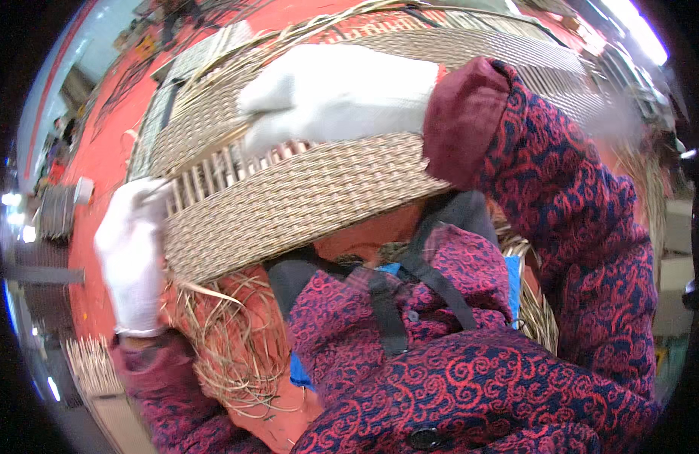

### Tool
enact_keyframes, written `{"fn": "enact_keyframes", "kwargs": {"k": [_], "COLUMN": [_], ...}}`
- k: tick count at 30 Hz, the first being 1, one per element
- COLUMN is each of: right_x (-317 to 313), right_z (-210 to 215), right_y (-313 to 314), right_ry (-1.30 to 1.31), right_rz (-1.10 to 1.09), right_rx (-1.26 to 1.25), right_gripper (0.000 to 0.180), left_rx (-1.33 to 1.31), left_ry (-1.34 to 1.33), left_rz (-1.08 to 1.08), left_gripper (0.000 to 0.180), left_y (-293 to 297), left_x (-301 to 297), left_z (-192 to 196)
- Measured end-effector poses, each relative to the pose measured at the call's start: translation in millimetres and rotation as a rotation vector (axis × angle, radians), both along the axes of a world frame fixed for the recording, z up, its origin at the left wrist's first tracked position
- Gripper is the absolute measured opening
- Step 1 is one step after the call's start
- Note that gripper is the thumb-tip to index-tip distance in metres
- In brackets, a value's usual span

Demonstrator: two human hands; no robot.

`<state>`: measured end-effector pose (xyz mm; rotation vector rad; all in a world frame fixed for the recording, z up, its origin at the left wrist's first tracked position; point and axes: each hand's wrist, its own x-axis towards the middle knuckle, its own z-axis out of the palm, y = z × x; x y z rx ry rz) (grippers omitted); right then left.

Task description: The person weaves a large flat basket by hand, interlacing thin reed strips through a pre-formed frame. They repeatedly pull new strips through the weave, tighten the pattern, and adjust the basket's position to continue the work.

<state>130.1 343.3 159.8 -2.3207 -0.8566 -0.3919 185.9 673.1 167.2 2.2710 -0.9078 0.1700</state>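
Observation:
A woven panel (304,208) of tan and brown strands lies tilted across my lap, with bare upright slats (213,172) showing in a gap between two woven bands. My left hand (134,242), in a white glove, is closed on the panel's left edge beside the gap. Over the slats is my right hand (342,94), also gloved in white, with thumb and fingers pressed together. A tan strand (217,149) runs along the gap to its fingertips and seems pinched there. Motion blurs both gloves, and the right one hides part of the slats.
Loose strands (240,344) lie heaped on the red floor (100,170) by my left forearm. More strands (539,310) hang near my right arm. A slatted piece (92,367) stands at the lower left. The panel's far woven band (470,49) reaches toward the upper right.

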Motion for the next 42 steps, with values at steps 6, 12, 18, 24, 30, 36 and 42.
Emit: {"fn": "enact_keyframes", "kwargs": {"k": [6,12,18,24,30,36,42], "right_x": [-84,-149,-169,-171,-164,-178,-173], "right_z": [-38,-47,-26,-45,-104,-167,-181], "right_y": [-141,-187,-167,-205,-272,-343,-343], "right_ry": [0.679,0.87,0.938,0.619,0.682,0.54,0.481], "right_rz": [-0.609,-0.747,-0.69,-0.721,-0.826,-0.914,-0.918], "right_rx": [0.003,0.012,0.167,0.116,0.592,0.992,1.024], "right_gripper": [0.031,0.029,0.031,0.028,0.018,0.019,0.024], "left_rx": [-0.17,-0.175,-0.287,-0.296,-1.001,-1.226,-1.296], "left_ry": [0.084,0.058,0.125,0.398,0.527,0.547,0.474], "left_rz": [0.625,0.801,0.8,0.514,0.355,0.499,0.599], "left_gripper": [0.032,0.038,0.034,0.044,0.032,0.023,0.022], "left_y": [178,277,280,250,237,275,313], "left_x": [91,117,118,58,24,-7,-37], "left_z": [7,-25,-38,-45,-55,-56,-74]}}
